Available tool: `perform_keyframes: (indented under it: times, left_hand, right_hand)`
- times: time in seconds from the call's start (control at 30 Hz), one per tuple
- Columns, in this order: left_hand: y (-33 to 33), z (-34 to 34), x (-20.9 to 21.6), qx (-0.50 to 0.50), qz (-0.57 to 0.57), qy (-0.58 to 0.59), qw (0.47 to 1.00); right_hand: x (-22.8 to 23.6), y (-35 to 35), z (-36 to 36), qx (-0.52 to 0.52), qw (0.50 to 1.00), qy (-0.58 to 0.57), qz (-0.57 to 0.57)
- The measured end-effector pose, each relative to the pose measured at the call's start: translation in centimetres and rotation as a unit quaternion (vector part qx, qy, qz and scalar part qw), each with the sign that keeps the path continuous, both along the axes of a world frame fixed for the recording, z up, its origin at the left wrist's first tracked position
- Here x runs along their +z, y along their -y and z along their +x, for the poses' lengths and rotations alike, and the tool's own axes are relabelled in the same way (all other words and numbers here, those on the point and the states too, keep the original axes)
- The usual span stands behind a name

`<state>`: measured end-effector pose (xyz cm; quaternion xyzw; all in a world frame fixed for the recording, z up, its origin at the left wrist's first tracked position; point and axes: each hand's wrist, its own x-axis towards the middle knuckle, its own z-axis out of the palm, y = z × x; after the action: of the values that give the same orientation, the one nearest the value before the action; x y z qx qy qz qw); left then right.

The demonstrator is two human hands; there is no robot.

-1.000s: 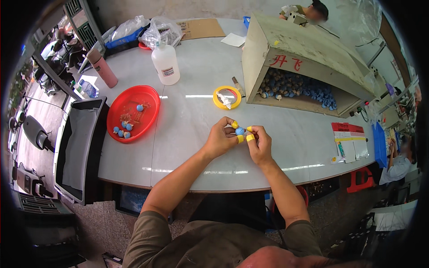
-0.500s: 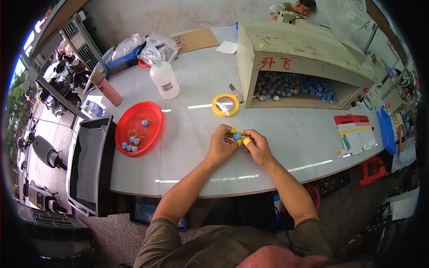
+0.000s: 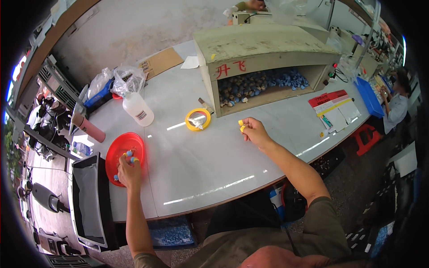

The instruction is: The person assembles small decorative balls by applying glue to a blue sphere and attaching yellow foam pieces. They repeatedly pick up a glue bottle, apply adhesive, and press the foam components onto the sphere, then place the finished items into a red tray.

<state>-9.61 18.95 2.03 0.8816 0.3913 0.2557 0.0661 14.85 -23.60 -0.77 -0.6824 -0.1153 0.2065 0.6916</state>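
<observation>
At the left of the table my left hand (image 3: 129, 173) reaches into a shallow red plastic bowl (image 3: 110, 154). Yellow wraps cover its thumb and a fingertip, which close on a small blue ball (image 3: 133, 159). Just beyond these fingertips lies another blue ball (image 3: 129, 153). One more piece shows by the bowl's near rim, while my hand hides part of the inside. My right hand (image 3: 254, 133) hovers over the table in front of the beige box. Its fingers are curled, with the yellow-wrapped tips close together and nothing visible between them.
The open-fronted beige box (image 3: 268, 42) holds many small blue and tan pieces (image 3: 250, 87). A yellow tape roll (image 3: 187, 119), a white bottle (image 3: 136, 109), a pink flask (image 3: 88, 128) and papers (image 3: 335, 107) sit on the table. A black bin (image 3: 100, 201) adjoins its left edge.
My hands have parted. The left carried the blue ball from the middle of the table to the red bowl; the right stays over the table without a ball. The whole view has shifted.
</observation>
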Motion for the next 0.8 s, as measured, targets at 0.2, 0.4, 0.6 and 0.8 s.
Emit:
perform_keyframes:
  times: [0.2,0.4,0.6,0.8]
  left_hand:
    - [-1.8,-0.7,-0.2,0.036,0.044,-0.101,0.993]
    - [0.2,-1.1,0.0,0.026,0.107,0.000,0.994]
    - [5.7,0.8,1.5,-0.124,0.125,0.075,0.982]
    - [12.1,3.9,1.1,-0.312,0.035,0.191,0.930]
  right_hand:
    - [-4.6,7.6,12.4,-0.235,0.922,0.206,-0.230]
    - [-0.2,5.9,17.2,-0.235,0.756,0.390,-0.470]
    - [0.3,5.2,19.8,-0.163,0.764,0.321,-0.536]
    - [-0.7,5.8,15.9,-0.311,0.769,0.388,-0.401]
